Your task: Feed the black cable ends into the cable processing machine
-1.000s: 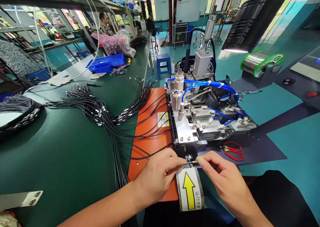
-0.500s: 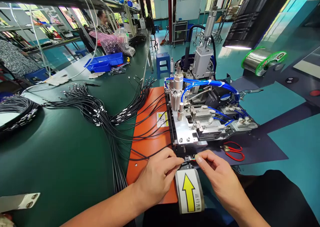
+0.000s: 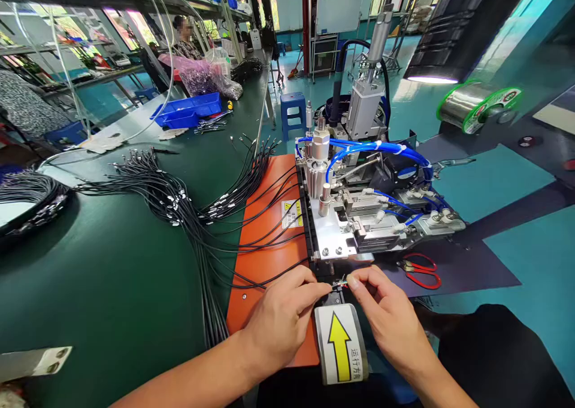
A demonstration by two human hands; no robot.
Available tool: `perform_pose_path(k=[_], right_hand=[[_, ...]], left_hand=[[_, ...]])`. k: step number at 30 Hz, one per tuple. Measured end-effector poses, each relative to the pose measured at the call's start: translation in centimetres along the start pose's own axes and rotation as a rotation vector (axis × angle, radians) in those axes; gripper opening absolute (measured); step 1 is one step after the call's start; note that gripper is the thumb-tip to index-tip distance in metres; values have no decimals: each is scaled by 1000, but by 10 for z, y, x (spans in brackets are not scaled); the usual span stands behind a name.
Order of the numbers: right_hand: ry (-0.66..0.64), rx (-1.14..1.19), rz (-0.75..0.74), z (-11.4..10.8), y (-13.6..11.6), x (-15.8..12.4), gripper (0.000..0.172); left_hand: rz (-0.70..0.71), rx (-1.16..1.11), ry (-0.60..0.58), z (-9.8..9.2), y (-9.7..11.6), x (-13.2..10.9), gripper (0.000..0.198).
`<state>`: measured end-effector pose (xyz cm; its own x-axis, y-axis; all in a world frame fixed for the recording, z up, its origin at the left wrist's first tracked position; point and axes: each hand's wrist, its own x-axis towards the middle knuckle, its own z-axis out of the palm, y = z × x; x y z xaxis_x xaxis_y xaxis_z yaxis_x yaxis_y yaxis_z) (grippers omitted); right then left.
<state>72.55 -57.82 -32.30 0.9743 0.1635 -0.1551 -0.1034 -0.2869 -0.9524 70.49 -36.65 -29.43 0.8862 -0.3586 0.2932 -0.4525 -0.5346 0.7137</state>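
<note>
My left hand (image 3: 287,306) pinches a thin black cable close to its end, just in front of the machine (image 3: 335,234). Fine coloured wires (image 3: 341,283) spread from that end, and the fingertips of my right hand (image 3: 386,309) are closed on them. Both hands hover over a small black fixture (image 3: 332,298), behind a white plate with a yellow arrow (image 3: 339,342). Other black cables (image 3: 269,246) run across the orange base (image 3: 274,222) into the machine's near side. How many wires my right fingers hold is hidden.
Red-handled cutters (image 3: 420,270) lie right of the machine on a dark surface. A solder spool (image 3: 476,105) and a black lamp (image 3: 453,36) stand above at right. Bundled cables (image 3: 175,201) and a blue tray (image 3: 188,109) occupy the green bench (image 3: 130,288). A person sits farther back.
My right hand has shifted slightly left, closer to my left fingertips, and the coloured wires now look more splayed. My left hand stays nearly in place.
</note>
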Motion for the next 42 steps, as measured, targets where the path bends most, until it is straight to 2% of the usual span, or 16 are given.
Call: perform_pose_path(k=[42], right_hand=[[47, -61, -58, 3, -3, -1, 31]], left_hand=[[-14, 42, 20, 2, 2, 1, 37]])
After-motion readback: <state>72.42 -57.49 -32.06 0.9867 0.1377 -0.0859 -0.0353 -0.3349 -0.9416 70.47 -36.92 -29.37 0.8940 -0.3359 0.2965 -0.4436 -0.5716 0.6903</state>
